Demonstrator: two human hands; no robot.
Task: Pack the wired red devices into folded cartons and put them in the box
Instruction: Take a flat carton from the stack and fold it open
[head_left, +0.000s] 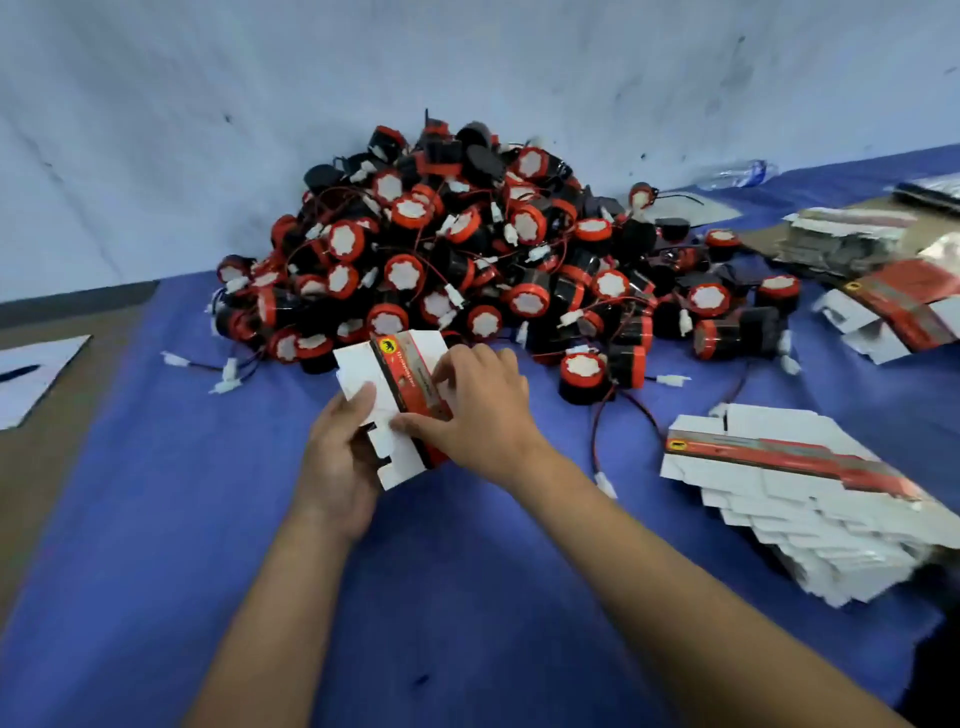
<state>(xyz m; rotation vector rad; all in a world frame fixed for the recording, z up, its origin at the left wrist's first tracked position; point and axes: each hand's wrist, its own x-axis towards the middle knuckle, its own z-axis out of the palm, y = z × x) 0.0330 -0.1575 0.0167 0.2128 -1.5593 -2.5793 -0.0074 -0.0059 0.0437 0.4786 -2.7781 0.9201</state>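
Both forearms entered from the bottom edge, cut off below the elbows. The left hand (340, 457) held a flat, unfolded carton (395, 405) from beneath and from its left side, the thumb lying across the white panel; the fingers under the card were hidden. The right hand (478, 410) covered the carton's right part, its thumb and fingertips pinching the red printed strip, so the edge under the palm could not be seen. The carton was lifted a little above the blue cloth (156, 519), tilted, with notched white flaps showing at its near end. The print on the strip was too blurred to read, apart from a small yellow badge at its far end.

To the right, near the right forearm, lay a slumped stack of flat cartons (810, 499), white with a red band, its near corner smeared by blur. A red and black wire with a white plug (605, 483) ran between that stack and the right wrist.

Just beyond the hands rose a large heap of red devices (467, 260), round, black-bodied, with red rims and white faces, their wires and white plugs tangled so that single ones were hard to separate. It stood against a pale wall (208, 130). Further right, more flat cartons (893, 312) lay partly cut off by the frame. At the left edge a white sheet (36, 374) was cut off too.
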